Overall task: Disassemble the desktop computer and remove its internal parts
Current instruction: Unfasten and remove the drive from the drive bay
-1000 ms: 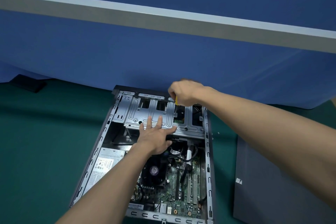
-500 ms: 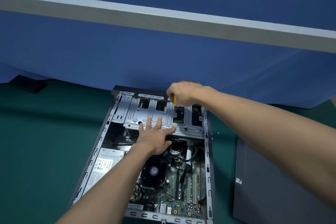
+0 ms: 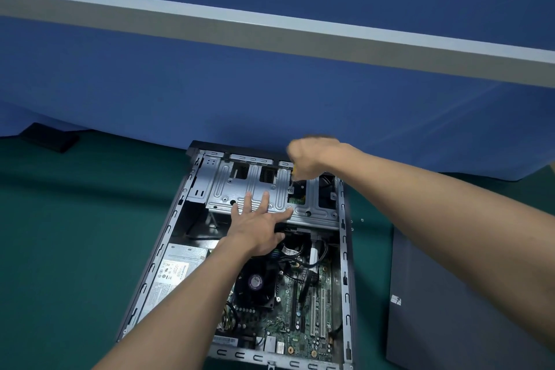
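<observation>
The desktop computer case (image 3: 162, 249) lies open on the green tabletop (image 3: 75, 234), with its drive cage (image 3: 255, 186) at the far end and the motherboard (image 3: 300, 318) and power supply (image 3: 174, 273) nearer; the side panel (image 3: 450, 309) lies apart to the right. The left hand (image 3: 258, 225) presses flat on the cage, fingers spread, grip open; the right hand (image 3: 312, 159) has its grip curled round a yellow-handled screwdriver (image 3: 295, 170), tip down at 1 cage screw (image 3: 290, 188). The step looks like unscrewing the cage; done well, the shaft stands square over the screw, pressure bears down so the tip cannot slip, and the left palm steadies the metal; each freed screw should land clear of the motherboard.
</observation>
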